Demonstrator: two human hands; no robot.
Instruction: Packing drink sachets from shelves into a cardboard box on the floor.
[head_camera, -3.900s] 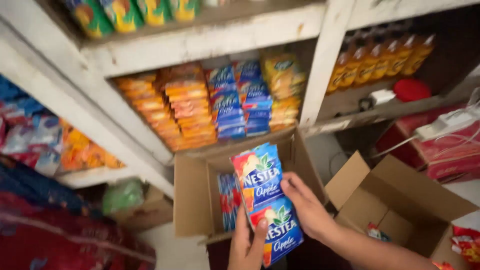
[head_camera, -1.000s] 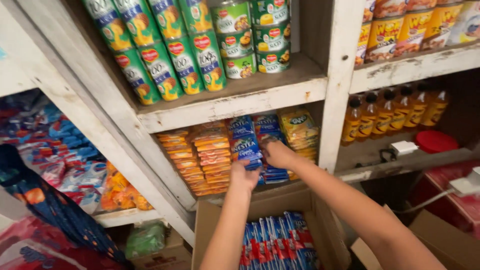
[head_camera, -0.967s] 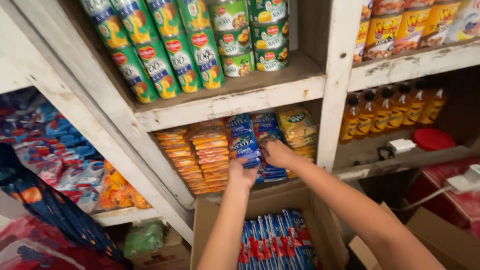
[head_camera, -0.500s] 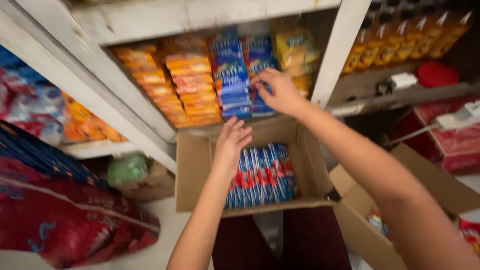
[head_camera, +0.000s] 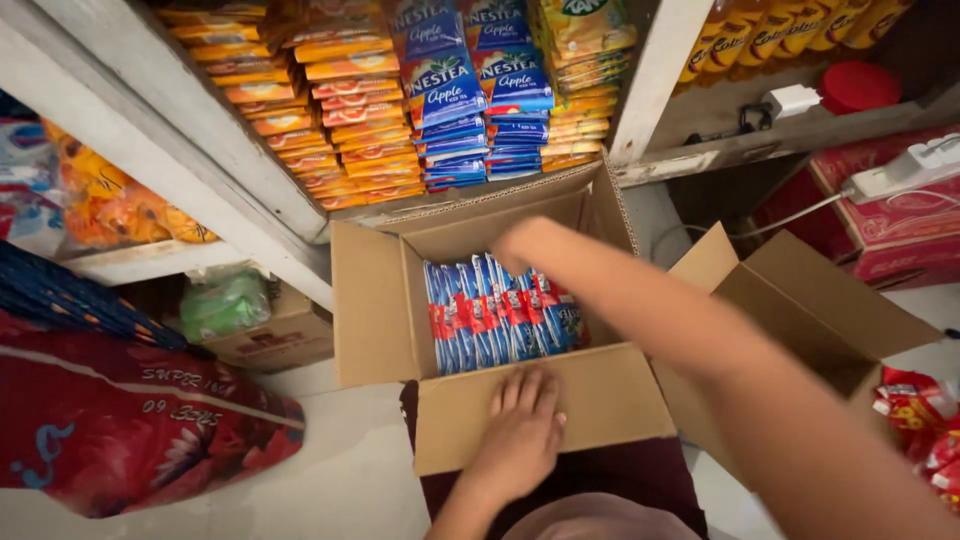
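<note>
White shelf post (head_camera: 655, 75) as landmark: orange sachet stacks (head_camera: 345, 110) to its left, red lid (head_camera: 857, 86) to its right, red sack (head_camera: 130, 425) far below-left.

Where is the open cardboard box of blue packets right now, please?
In the head view the cardboard box sits centre frame, below the shelf of stacked sachets; the left hand rests on its near flap.

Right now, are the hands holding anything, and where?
Nothing is clearly gripped. The left hand lies flat on the open brown cardboard box's front flap; the right hand reaches inside, its grip unclear.
</note>
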